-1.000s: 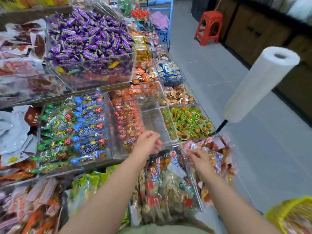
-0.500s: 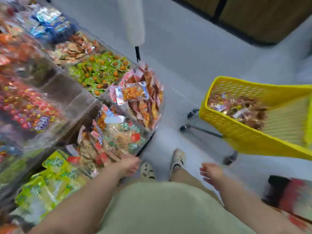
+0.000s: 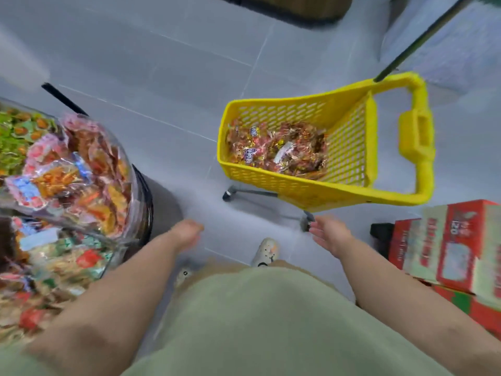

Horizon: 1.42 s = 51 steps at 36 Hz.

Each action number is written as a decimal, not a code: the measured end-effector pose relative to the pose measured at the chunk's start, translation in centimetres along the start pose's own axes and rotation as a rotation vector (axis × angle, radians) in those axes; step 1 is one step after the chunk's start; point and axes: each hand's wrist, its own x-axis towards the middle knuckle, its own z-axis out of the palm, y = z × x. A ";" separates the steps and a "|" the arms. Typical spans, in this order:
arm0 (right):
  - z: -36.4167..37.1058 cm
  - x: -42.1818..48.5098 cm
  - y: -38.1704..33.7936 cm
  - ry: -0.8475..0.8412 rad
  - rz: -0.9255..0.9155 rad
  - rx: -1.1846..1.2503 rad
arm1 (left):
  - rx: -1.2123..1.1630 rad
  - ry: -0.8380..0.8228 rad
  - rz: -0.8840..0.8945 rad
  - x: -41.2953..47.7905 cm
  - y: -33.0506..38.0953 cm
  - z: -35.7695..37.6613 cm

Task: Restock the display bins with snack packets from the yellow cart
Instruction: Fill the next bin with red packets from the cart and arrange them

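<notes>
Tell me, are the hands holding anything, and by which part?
Nothing. The left hand and the right hand are both empty, short of the yellow cart.

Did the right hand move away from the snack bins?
Yes. The right hand was over the display bins a second ago; now it is off them, open and empty, beside the yellow cart.

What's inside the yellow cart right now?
The yellow cart holds a loose heap of snack packets, mostly red, orange and brown wrappers with a few blue-and-white ones. Anything under the top layer is covered, and blur makes the print unreadable.
</notes>
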 end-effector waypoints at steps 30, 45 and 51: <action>4.7 9.8 -20.9 -0.063 0.068 -0.019 | 0.046 0.234 0.086 15.5 23.2 -7.6; 15.8 20.2 -18.5 -0.155 0.109 -0.498 | -0.091 0.294 0.049 24.7 21.7 -2.8; 18.6 22.6 -17.1 -0.089 0.132 -0.312 | -0.121 0.393 0.123 25.5 21.2 -2.4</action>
